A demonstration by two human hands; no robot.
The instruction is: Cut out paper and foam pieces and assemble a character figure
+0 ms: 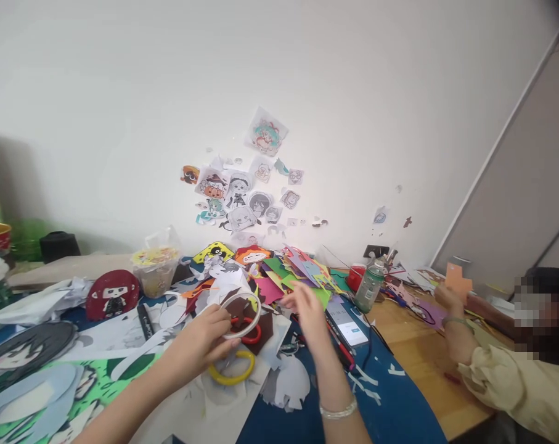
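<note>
My left hand (pixel 204 341) grips a white hoop ring (pixel 252 310) and tilts it up off the table. Under it lie a red ring (pixel 254 336) and a yellow ring (pixel 235 374) on white paper. My right hand (pixel 307 311) hovers open and blurred over the heap of coloured paper scraps (pixel 286 277), holding nothing. A silver bracelet (pixel 338 412) sits on my right wrist.
A phone (pixel 348 324) lies right of my hand, beside a glass bottle (pixel 369 287). A cup of scraps (pixel 155 271) and a round red character cutout (pixel 113 294) stand at left. Another person's hand (pixel 448 302) at right holds an orange paper piece (pixel 458 280). Drawings are stuck on the wall (pixel 242 191).
</note>
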